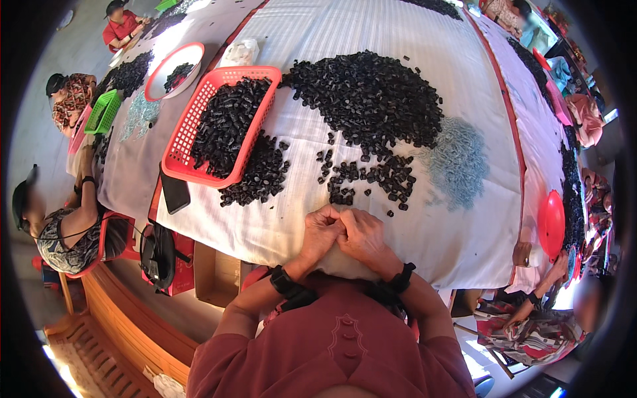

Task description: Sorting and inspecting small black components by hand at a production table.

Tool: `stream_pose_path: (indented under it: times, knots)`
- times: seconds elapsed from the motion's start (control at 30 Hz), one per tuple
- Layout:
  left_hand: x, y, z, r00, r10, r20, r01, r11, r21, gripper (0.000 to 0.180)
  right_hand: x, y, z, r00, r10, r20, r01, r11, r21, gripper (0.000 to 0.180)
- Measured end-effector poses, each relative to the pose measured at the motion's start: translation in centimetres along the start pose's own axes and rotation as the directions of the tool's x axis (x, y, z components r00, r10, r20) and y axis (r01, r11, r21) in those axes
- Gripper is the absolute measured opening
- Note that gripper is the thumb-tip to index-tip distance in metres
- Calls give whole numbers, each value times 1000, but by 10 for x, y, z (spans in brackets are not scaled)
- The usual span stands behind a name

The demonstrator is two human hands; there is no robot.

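Both hands meet at the near edge of the table (398, 40), over its white cloth (279, 225). The left hand (320, 233) and right hand (361, 235) are curled with fingertips pressed together; whatever they pinch is too small to make out. Just beyond them lie scattered black pieces (371, 176), and farther off a big heap (368, 99). To the far left, a red basket (192, 119) holds more pieces, with a phone (174, 192) beside its near corner.

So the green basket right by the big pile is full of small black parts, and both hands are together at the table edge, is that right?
Not quite: the head view shows that the basket by the big pile is red, not green. It holds small black parts, and the left hand and right hand do meet at the table edge.
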State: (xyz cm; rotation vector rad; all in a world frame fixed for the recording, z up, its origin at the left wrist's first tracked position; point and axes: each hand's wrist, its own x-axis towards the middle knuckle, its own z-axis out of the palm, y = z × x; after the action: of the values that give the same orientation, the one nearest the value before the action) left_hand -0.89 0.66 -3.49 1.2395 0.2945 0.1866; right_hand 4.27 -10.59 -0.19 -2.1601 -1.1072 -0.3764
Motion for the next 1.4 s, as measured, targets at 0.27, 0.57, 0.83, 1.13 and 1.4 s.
stream_pose_path:
  times: [0.27, 0.57, 0.83, 1.13, 1.4]
  knots:
    - [2, 4, -1, 997, -54, 47, 54, 999, 4, 6, -16, 2, -18, 971, 199, 135, -215, 969, 119, 32]
    - [10, 80, -37, 958, 280, -57, -271, 955, 123, 2, -51, 34, -53, 904, 423, -66, -409, 898, 164, 13]
    - [51, 150, -109, 673, 703, -231, -180, 458, 870, 9, -31, 12, -18, 959, 281, 29, -283, 955, 89, 16]
    - [65, 140, -113, 627, 777, -60, 37, 48, 998, 18, -22, 15, 3, 995, 23, 94, -9, 990, -144, 19]
    - [58, 86, -14, 716, 585, 382, -596, 226, 770, 17, -33, 21, -2, 944, 329, -21, -305, 896, 321, 15]
